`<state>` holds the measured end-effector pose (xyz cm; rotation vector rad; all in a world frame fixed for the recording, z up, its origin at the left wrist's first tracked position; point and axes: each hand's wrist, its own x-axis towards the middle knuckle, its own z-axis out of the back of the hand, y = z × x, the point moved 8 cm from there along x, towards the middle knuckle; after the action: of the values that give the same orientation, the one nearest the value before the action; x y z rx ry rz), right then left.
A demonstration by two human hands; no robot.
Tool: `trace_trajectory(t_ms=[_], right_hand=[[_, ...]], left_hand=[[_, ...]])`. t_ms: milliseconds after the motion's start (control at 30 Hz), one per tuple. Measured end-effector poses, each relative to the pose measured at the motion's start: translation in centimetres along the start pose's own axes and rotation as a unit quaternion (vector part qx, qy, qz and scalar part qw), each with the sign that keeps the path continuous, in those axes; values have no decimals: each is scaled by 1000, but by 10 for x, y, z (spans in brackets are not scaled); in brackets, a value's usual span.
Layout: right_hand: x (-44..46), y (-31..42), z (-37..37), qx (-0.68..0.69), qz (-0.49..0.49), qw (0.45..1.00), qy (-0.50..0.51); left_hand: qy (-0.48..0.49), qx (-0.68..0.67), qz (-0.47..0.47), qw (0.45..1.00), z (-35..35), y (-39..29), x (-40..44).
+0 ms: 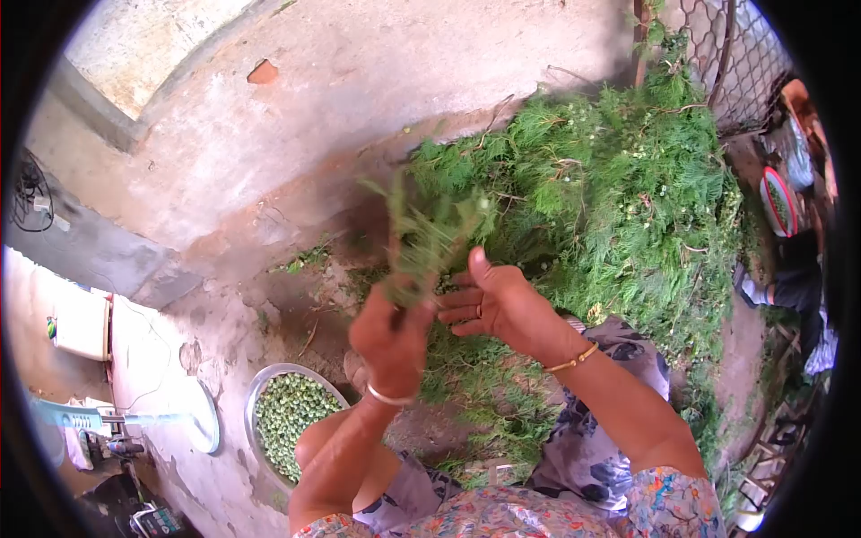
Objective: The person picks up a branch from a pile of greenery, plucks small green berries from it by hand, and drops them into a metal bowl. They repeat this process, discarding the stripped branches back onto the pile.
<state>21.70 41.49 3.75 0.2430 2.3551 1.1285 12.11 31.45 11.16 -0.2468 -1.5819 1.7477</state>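
Observation:
My left hand, with a pale bangle at the wrist, is closed around the stem of a leafy green sprig. Motion blurs the sprig, which points up and away from me. Just to its right is my right hand, thumb raised and fingers spread, with nothing in it. It wears a ring and a gold-coloured bracelet. Beyond and to the right lies a large heap of feathery green branches with small pale cones. A metal bowl full of small green cones stands by my left knee.
A plastered wall runs behind the heap, with wire mesh at the far right. A pale blue stand fan stands at left. At right, a red-rimmed basin sits near another person's dark-clothed leg.

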Motion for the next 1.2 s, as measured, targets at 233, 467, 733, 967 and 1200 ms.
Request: trace_trajectory(t_ms=[233, 467, 733, 967, 1200], right_hand=[[0, 23, 15, 211, 21, 975, -64], [-13, 41, 5, -14, 88, 995, -52], [-14, 27, -15, -139, 107, 985, -2], [-14, 22, -16, -178, 89, 980, -12], [-15, 24, -19, -267, 106, 958, 3]], left_hand=[[225, 114, -250, 935, -54, -21, -57], [101, 147, -174, 968, -13, -28, -17], [18, -138, 153, 979, 10, 19, 22], [67, -188, 183, 963, -3, 28, 15], [69, -253, 208, 942, -3, 35, 13]])
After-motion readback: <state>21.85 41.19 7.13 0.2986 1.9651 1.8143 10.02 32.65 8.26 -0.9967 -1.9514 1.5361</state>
